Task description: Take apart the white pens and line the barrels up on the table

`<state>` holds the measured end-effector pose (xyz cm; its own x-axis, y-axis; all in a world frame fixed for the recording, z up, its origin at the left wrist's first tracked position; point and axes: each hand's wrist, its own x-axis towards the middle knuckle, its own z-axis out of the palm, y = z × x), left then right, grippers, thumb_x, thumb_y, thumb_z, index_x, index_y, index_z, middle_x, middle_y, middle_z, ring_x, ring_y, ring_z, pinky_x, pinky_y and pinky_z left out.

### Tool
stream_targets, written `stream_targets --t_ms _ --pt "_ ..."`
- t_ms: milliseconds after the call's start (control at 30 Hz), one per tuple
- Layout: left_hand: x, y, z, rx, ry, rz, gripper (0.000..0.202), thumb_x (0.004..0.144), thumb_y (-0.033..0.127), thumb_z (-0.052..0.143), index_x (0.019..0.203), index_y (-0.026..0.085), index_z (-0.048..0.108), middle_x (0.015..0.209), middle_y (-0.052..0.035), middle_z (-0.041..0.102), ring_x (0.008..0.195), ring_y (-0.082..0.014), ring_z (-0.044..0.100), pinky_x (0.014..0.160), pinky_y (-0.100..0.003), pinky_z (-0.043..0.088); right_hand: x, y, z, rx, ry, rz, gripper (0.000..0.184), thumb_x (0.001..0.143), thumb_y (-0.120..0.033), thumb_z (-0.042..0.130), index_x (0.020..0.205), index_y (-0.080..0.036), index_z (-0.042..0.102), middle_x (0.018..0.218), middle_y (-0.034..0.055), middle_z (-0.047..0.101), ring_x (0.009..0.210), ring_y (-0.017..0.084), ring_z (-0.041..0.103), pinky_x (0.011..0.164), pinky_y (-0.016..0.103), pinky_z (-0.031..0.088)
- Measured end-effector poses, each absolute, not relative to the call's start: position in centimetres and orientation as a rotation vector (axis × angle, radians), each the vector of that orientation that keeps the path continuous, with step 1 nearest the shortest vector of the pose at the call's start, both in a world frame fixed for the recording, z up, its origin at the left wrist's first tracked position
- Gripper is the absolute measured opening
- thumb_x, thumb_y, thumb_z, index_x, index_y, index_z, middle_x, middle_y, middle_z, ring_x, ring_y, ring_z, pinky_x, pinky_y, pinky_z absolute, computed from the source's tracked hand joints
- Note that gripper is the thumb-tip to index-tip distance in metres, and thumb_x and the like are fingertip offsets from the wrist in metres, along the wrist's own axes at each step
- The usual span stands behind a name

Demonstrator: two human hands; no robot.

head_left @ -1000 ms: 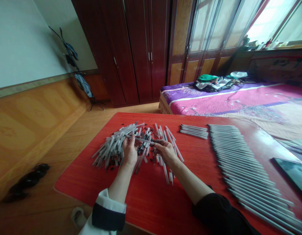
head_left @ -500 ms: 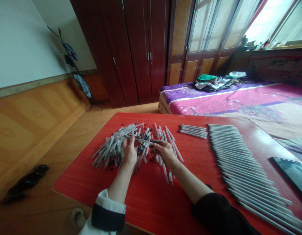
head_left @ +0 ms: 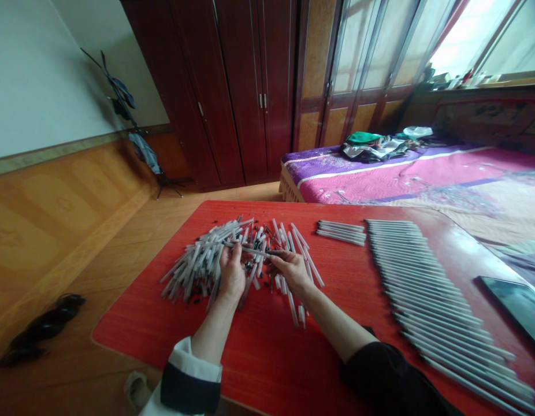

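Left hand (head_left: pixel 233 276): shifted slightly toward right hand (head_left: pixel 292 269); fingers clamped on pen barrel (head_left: pixel 255 251).
Right hand: fingers pinching its other end.
Surface (head_left: pixel 259 352): loose pen parts (head_left: pixel 200 260).

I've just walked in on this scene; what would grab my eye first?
Probably the bright red table, with a messy heap of pale tubes on its left and a long, tidy row of dark-ended tubes on its right. Near the middle, the left hand and right hand hold one thin tube between them.
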<state>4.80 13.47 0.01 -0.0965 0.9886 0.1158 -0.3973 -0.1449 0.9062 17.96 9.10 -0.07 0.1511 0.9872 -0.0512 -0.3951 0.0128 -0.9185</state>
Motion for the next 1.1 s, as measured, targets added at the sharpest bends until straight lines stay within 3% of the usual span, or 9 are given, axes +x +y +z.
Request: stream_targets --t_ms 333,500,600,800,967,1100 --pt "5.4 13.0 -0.1 0.949 0.913 1.485 0.033 0.073 0.047 0.06 0.082 0.017 0.05 0.075 -0.0021 0.063 0.051 -0.0098 0.057 0.052 -0.024 0.048 18.1 8.9 0.1 -0.997 -0.816 1.227 0.03 0.056 -0.037 0.071 0.072 -0.013 0.066 0.052 0.0016 0.063 0.039 0.012 0.055 0.041 0.025 0.047" --pt "5.4 13.1 -0.1 0.915 0.887 1.477 0.031 0.072 0.045 0.062 0.082 0.018 0.051 0.073 -0.0014 0.064 0.048 -0.0091 0.057 0.05 -0.023 0.047 17.9 9.0 -0.3 -1.079 -0.906 1.144 0.027 0.065 -0.038 0.063 0.075 -0.014 0.064 0.053 0.0017 0.061 0.041 0.013 0.055 0.042 0.026 0.046" --pt "5.2 13.5 0.0 0.835 0.835 1.492 0.032 0.069 0.043 0.065 0.082 0.017 0.052 0.073 -0.0005 0.066 0.048 -0.0075 0.056 0.05 -0.02 0.045 18.0 8.6 1.1 -1.259 -1.206 0.952 0.025 0.076 -0.033 0.052 0.083 -0.013 0.066 0.058 0.0032 0.063 0.049 0.014 0.057 0.049 0.025 0.045" --pt "5.5 13.3 -0.1 0.817 0.721 1.41 0.03 0.069 0.039 0.066 0.084 0.017 0.053 0.076 -0.0011 0.067 0.057 -0.0104 0.062 0.057 -0.023 0.048 17.8 7.5 4.6 -1.727 -1.932 0.182 0.027 0.087 -0.023 0.04 0.093 -0.018 0.066 0.093 0.0089 0.064 0.09 0.019 0.056 0.074 0.027 0.041" --pt "6.2 12.4 -0.2 0.946 0.687 1.275 0.027 0.071 0.038 0.066 0.081 0.015 0.057 0.075 -0.0021 0.066 0.061 -0.0107 0.062 0.059 -0.022 0.047 18.0 8.1 5.1 -1.823 -2.156 -0.026 0.028 0.086 -0.015 0.037 0.09 -0.015 0.065 0.092 0.0112 0.061 0.091 0.021 0.054 0.072 0.028 0.039" --pt "6.1 12.5 0.0 1.161 0.744 1.232 0.04 0.071 0.04 0.065 0.101 0.015 0.055 0.092 -0.006 0.065 0.062 -0.0106 0.06 0.055 -0.02 0.046 22.5 9.1 5.4 -1.99 -2.229 -0.103 0.026 0.085 -0.01 0.038 0.092 -0.013 0.063 0.094 0.0131 0.061 0.088 0.021 0.056 0.068 0.027 0.039"
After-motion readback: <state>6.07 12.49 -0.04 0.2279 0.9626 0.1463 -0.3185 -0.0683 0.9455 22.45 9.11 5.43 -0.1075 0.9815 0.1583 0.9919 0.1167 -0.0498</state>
